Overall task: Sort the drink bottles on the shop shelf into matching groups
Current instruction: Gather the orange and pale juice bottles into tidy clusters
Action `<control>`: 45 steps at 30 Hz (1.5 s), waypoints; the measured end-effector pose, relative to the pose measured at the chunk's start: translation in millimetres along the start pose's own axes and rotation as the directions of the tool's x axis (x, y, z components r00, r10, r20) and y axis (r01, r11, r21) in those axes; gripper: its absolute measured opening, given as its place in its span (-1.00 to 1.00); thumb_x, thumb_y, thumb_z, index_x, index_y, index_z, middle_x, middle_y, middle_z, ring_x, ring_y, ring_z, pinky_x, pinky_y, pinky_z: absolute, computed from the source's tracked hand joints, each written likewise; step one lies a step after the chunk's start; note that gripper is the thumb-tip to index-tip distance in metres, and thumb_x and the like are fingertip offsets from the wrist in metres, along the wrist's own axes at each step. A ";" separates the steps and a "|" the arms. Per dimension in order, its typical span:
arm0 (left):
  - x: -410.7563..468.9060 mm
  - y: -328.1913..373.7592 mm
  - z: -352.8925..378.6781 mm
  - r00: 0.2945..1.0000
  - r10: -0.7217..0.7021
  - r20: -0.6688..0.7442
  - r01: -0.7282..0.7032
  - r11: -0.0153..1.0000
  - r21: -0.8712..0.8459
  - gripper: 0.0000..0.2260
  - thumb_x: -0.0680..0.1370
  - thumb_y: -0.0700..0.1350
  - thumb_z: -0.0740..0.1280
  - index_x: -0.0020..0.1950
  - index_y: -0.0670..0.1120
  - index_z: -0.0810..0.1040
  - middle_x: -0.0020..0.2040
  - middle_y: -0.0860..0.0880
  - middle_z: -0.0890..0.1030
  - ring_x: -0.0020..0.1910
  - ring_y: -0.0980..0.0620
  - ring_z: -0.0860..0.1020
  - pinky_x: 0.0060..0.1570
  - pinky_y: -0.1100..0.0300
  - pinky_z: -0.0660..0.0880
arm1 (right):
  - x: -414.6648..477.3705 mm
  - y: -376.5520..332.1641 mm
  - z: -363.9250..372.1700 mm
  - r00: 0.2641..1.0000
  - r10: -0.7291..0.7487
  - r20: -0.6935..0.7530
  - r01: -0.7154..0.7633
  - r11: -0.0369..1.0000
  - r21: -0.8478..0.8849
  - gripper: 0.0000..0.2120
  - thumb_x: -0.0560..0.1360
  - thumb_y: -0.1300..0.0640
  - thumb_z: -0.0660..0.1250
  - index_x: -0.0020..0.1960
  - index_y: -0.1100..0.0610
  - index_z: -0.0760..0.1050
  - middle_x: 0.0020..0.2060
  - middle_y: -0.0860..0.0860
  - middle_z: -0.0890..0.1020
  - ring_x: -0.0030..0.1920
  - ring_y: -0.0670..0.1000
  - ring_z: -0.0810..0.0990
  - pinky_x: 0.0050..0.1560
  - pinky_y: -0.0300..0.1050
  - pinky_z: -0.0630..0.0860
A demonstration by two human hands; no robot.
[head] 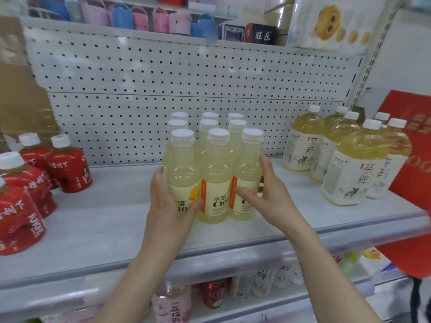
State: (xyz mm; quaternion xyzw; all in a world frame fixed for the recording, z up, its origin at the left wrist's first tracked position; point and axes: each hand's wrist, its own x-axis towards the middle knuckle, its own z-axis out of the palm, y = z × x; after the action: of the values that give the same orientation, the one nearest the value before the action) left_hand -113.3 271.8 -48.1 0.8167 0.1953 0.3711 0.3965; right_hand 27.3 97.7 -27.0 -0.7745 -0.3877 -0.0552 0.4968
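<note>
on the white metal shelf: pale yellow plastic bottles.
left hand and right hand curl fingers round the front outer two.

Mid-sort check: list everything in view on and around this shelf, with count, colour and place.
lemon bottles: nine, pale yellow with white caps, three rows of three, mid-shelf.
red juice bottles: at least four, red wraps with white caps, left end of shelf.
tea bottles: six caps showing, amber with white labels, right end of shelf.
shelf: one, pale grey, under all three groups.
pegboard: one, white, behind the bottles.
red sign: one, red, far right edge.
cardboard box: one, brown, far left.
pink bottle: one, pink, lower shelf.
red can: one, red, lower shelf beside the pink bottle.
left hand: one, grips the front-left lemon bottle.
right hand: one, grips the front-right lemon bottle.
</note>
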 end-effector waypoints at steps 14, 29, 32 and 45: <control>18.4 143.9 134.1 0.778 0.616 -0.124 -0.604 0.788 0.119 -0.69 0.56 -0.19 0.34 0.31 -0.10 0.54 0.20 -0.04 0.53 0.12 0.01 0.55 0.17 0.28 0.43 | 57.4 16.8 -228.0 0.936 -0.215 -0.277 0.072 0.890 -0.449 -0.66 0.62 0.00 0.33 0.37 0.01 0.49 0.22 0.01 0.60 0.18 -0.02 0.59 0.29 0.06 0.51; 58.9 230.5 294.3 0.910 0.213 0.355 -0.160 0.972 -0.172 -0.45 0.48 0.25 0.37 0.44 0.18 0.38 0.29 0.23 0.54 0.25 0.25 0.51 0.23 0.00 0.53 | 104.2 146.8 -332.8 0.952 -0.080 -0.296 -0.074 0.877 -0.474 -0.65 0.50 -0.16 0.40 0.15 0.05 0.57 0.11 0.04 0.59 0.08 0.07 0.57 0.06 -0.04 0.44; 56.0 230.2 291.8 0.933 0.194 0.303 -0.166 0.979 -0.116 -0.40 0.46 0.30 0.35 0.46 0.17 0.36 0.32 0.19 0.54 0.27 0.16 0.51 0.24 -0.02 0.51 | 90.7 155.6 -331.6 0.935 0.013 -0.353 -0.149 0.921 -0.360 -0.57 0.48 -0.30 0.38 0.14 0.02 0.58 -0.04 0.00 0.66 0.00 0.10 0.62 0.08 0.11 0.53; 51.4 233.8 297.9 0.912 0.223 0.343 -0.172 0.970 -0.172 -0.50 0.47 0.30 0.31 0.40 0.24 0.41 0.27 0.28 0.54 0.25 0.27 0.50 0.28 0.02 0.48 | 68.5 156.7 -360.9 0.991 -0.130 -0.037 0.123 0.979 -0.162 -0.86 0.60 -0.04 0.33 0.10 -0.08 0.63 -0.06 -0.07 0.71 -0.14 -0.14 0.62 -0.14 -0.14 0.51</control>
State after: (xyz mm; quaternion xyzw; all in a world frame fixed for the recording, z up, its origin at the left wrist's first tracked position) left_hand 152.5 11.2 38.2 0.8569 0.0096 0.2662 0.4413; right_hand 285.7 -190.3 72.0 -0.7838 -0.4189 -0.1356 0.4379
